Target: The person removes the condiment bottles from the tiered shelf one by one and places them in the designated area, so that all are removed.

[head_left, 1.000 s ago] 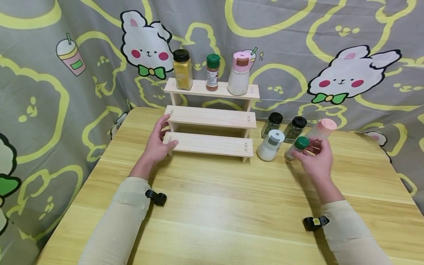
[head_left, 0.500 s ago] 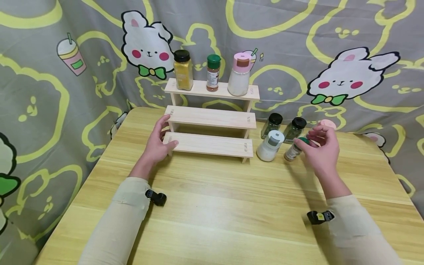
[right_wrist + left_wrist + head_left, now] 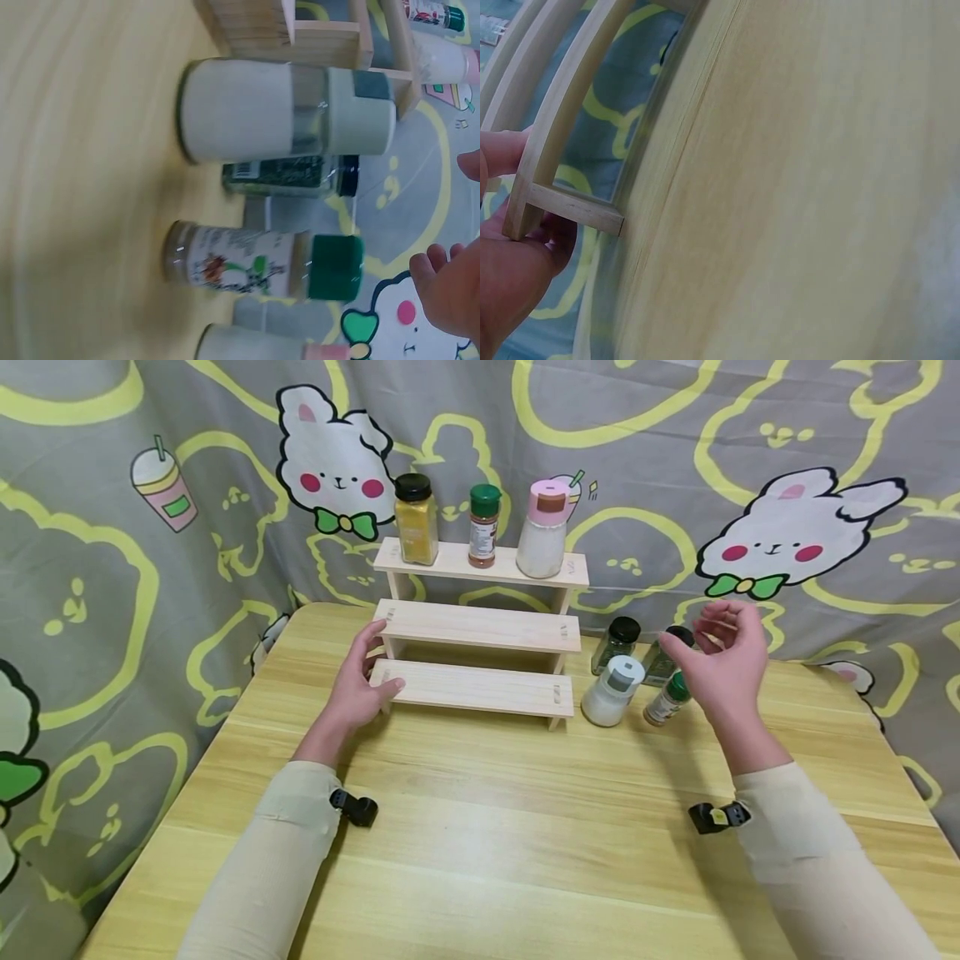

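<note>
My left hand (image 3: 358, 689) grips the left end of a three-tier wooden rack (image 3: 480, 689), thumb on the lowest shelf. In the left wrist view, fingers wrap around the rack's end piece (image 3: 577, 206). My right hand (image 3: 726, 668) hovers above the spice bottles with fingers bent loosely and nothing held. Just below it stands a small green-capped spice bottle (image 3: 666, 703), upright on the table. A white-capped shaker (image 3: 611, 693) of white contents stands left of that. A pink-capped bottle (image 3: 251, 345), hidden behind the hand in the head view, shows at the right wrist view's bottom edge.
On the top shelf are a black-capped jar of yellow powder (image 3: 417, 527), a green-capped bottle (image 3: 482, 535) and a pink-capped shaker (image 3: 542, 543). Two black-capped jars (image 3: 615, 645) stand at the table's back, right of the rack. A patterned curtain (image 3: 637, 452) hangs behind.
My right hand has let the green-capped bottle go and risen up and away from it, over the pink-capped bottle. My left hand stays on the rack.
</note>
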Motion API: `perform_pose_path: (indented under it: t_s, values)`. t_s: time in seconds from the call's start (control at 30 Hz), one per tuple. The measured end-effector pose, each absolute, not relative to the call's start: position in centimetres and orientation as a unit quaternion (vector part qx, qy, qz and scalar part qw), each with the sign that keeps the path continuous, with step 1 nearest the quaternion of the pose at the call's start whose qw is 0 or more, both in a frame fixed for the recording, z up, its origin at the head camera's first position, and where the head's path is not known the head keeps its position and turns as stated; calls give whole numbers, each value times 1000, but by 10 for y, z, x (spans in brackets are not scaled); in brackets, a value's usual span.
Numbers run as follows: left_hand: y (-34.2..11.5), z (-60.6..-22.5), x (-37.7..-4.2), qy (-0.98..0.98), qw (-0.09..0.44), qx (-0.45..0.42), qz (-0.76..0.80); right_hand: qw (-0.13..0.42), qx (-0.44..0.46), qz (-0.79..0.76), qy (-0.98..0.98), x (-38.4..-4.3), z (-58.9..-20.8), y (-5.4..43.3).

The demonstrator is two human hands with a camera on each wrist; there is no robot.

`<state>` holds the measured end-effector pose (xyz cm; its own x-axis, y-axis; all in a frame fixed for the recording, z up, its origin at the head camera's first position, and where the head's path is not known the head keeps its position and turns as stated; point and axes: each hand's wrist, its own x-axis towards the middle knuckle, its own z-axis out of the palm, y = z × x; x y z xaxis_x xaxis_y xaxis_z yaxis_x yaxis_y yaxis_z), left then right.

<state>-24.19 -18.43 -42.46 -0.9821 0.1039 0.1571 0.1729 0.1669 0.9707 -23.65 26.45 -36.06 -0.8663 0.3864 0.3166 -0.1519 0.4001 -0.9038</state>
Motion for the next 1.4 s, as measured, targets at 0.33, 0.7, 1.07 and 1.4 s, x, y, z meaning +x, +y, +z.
perform_pose_path:
  t_s: [0.33,0.7,1.07,1.4]
  values:
    - [-185,-426,-242,-766,28,-89,-636,229,-49,563,-793,-255,-345,243]
    - [-181,-424,-241,-758,21,-86,-646,201,-31,582,-788,-273,-328,217]
    - [-185,-426,-243,-759,25,-89,-644,179,-13,592,-786,-297,-319,187]
    - [-185,-426,-243,-763,27,-91,-639,155,-3,605,-781,-316,-315,167]
